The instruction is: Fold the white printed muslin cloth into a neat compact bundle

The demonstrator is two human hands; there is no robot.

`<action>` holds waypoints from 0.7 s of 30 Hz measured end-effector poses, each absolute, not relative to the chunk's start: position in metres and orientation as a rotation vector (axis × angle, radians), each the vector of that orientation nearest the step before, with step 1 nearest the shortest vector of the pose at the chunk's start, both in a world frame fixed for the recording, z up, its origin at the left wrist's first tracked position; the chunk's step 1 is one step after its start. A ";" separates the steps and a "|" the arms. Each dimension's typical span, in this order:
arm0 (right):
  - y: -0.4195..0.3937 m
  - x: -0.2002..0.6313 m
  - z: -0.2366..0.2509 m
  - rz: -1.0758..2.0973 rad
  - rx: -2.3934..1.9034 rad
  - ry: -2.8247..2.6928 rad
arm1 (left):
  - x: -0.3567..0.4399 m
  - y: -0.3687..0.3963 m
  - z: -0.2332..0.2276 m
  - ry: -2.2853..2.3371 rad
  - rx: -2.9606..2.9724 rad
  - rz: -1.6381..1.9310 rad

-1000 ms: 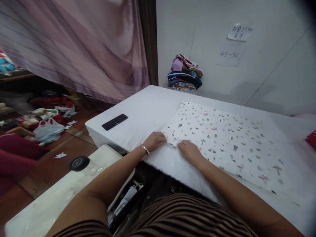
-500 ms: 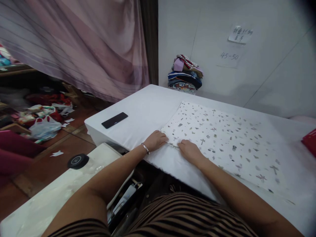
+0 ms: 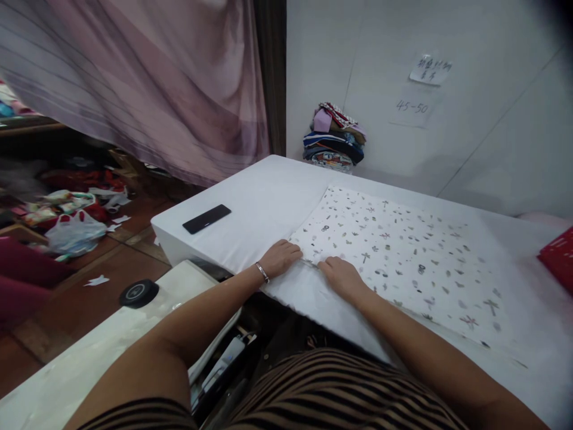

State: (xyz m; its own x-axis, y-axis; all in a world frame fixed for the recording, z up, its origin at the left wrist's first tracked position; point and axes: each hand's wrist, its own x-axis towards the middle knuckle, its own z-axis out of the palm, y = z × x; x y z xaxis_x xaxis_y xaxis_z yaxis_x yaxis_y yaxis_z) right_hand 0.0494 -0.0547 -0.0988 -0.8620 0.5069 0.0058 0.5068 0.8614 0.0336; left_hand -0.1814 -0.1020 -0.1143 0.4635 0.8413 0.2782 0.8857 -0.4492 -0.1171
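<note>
White cloth covers the table [image 3: 264, 203], which stands against a pale wall with a pink curtain [image 3: 147, 89] to the left. On it lies a patterned fabric sheet [image 3: 394, 251]. Both hands press flat on its near-left corner: left hand [image 3: 281, 258] and right hand [image 3: 342, 278], fingers relaxed, gripping nothing. A black phone [image 3: 206, 218] lies well apart; folded clothes [image 3: 335, 137] are stacked by the wall.

Head-worn camera looks forward and down, close over the table [image 3: 250, 197].
</note>
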 end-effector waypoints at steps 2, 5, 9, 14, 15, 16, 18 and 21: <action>-0.055 0.049 -0.099 0.060 0.820 3.019 | -0.182 -0.104 -0.114 -1.507 -2.491 -0.261; -0.057 0.048 -0.099 0.081 0.807 3.030 | -0.182 -0.106 -0.113 -1.544 -2.524 -0.285; -0.060 0.048 -0.096 0.100 0.789 3.040 | -0.184 -0.106 -0.110 -1.516 -2.557 -0.311; -0.057 0.050 -0.090 -0.042 0.859 2.994 | -0.185 -0.102 -0.112 -1.507 -2.502 -0.227; -0.055 0.051 -0.090 -0.099 0.882 2.998 | -0.185 -0.101 -0.112 -1.510 -2.489 -0.225; -0.053 0.052 -0.089 -0.161 0.906 3.008 | -0.184 -0.100 -0.112 -1.515 -2.473 -0.231; -0.050 0.054 -0.089 -0.274 0.947 3.033 | -0.184 -0.098 -0.111 -1.530 -2.439 -0.253; -0.048 0.055 -0.089 -0.325 0.991 3.059 | -0.182 -0.094 -0.109 -1.559 -2.390 -0.264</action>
